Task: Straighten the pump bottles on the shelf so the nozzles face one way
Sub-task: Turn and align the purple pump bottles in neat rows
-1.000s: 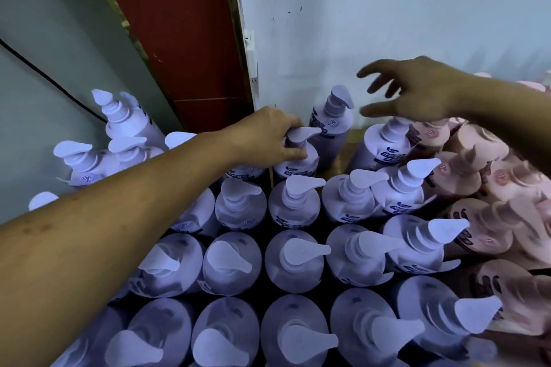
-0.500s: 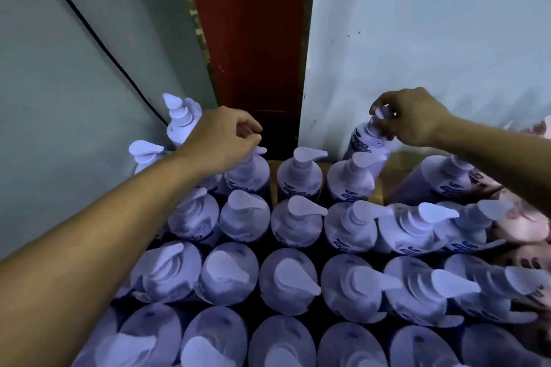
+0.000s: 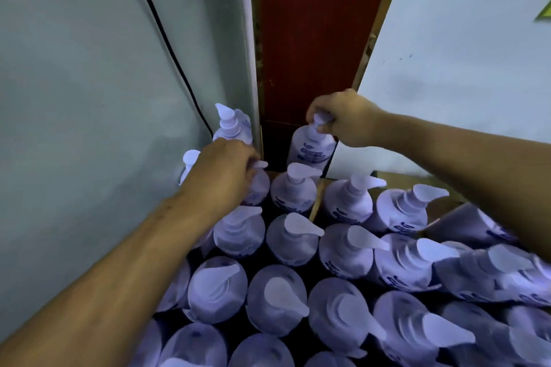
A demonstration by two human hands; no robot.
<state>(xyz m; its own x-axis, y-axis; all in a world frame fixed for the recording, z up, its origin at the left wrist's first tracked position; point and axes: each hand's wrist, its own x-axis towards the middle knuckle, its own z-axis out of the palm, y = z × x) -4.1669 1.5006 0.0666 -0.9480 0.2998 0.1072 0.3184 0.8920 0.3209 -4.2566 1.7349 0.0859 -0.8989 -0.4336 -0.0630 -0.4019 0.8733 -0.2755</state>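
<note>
Several pale purple pump bottles stand packed in rows below me, most nozzles pointing right. My right hand [image 3: 343, 119] grips the pump head of a raised bottle [image 3: 310, 147] at the back, held above the row in front of the red panel. My left hand [image 3: 222, 171] is curled over the pump of a back-left bottle [image 3: 258, 188], whose nozzle tip pokes out to the right of my fingers. Behind that hand, another bottle [image 3: 229, 125] stands taller with its nozzle pointing up and left.
A grey-green wall with a black cable [image 3: 167, 36] closes off the left. A red panel [image 3: 307, 39] with a brass edge stands at the back, and a white wall [image 3: 462, 53] at the right. A cardboard edge [image 3: 399, 179] shows behind the back row.
My right hand has carried its bottle leftward and up, from the white wall to in front of the red panel. My left hand stays on the back-left pump. My head has turned.
</note>
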